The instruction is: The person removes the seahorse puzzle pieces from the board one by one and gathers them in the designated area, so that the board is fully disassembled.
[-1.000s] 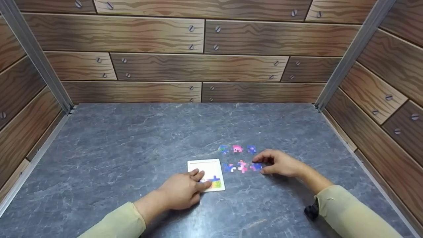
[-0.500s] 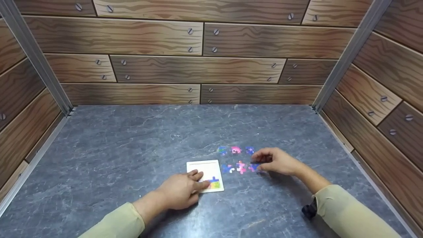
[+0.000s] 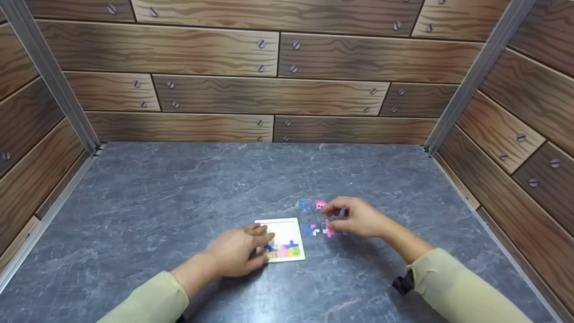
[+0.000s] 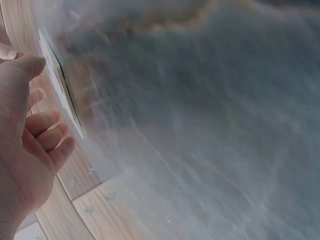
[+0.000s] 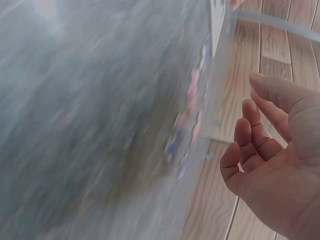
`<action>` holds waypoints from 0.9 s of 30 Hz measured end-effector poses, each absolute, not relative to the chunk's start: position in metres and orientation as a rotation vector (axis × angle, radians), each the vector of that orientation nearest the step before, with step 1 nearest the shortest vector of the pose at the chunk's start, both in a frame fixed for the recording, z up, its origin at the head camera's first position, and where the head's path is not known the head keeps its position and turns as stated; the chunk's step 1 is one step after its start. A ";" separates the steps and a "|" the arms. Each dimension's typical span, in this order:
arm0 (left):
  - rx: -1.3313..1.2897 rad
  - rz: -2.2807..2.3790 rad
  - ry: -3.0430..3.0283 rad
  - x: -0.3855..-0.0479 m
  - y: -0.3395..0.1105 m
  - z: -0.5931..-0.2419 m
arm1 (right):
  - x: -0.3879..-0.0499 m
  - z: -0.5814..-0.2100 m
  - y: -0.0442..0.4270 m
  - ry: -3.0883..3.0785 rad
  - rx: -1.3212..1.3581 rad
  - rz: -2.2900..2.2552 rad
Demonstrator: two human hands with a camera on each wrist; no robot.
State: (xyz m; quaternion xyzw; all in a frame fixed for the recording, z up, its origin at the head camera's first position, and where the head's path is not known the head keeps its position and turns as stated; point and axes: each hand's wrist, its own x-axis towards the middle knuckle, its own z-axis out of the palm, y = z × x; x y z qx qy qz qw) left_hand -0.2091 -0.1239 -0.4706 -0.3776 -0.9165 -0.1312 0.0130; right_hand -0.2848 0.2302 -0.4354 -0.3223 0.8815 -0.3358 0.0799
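Note:
My left hand (image 3: 233,252) rests on the left side of a square white puzzle tray (image 3: 284,231), fingers relaxed over its edge. Along the tray's lower part lie joined colourful pieces (image 3: 283,251). Right of the tray, loose pieces sit in two rows: a blue-green one (image 3: 303,205) and a pink one (image 3: 320,204) behind, a blue one (image 3: 309,229) and a pink one (image 3: 328,229) in front. Over the right end of the rows hovers my right hand (image 3: 363,217), partly hiding pieces. In the right wrist view, its loosely bent fingers (image 5: 259,142) hold nothing visible.
A grey marbled tabletop (image 3: 179,188) surrounds the tray. Wood-patterned walls (image 3: 202,92) stand behind and at both sides, with metal posts (image 3: 466,85) at the back corners.
My left hand has shifted left on the tray, uncovering more of the joined pieces. My right hand has moved left from the rightmost front piece toward the pink pieces.

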 end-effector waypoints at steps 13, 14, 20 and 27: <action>-1.102 -0.430 -3.019 -0.220 -0.136 -0.472 | -0.281 -0.439 0.166 2.527 -1.142 -0.948; -1.101 -0.431 -3.021 -0.220 -0.136 -0.472 | -0.280 -0.440 0.161 2.515 -1.159 -0.946; -1.093 -0.416 -3.034 -0.221 -0.137 -0.471 | -0.276 -0.445 0.138 2.469 -1.194 -0.911; -1.104 -0.393 -3.008 -0.221 -0.139 -0.473 | -0.275 -0.452 0.119 2.424 -1.175 -0.876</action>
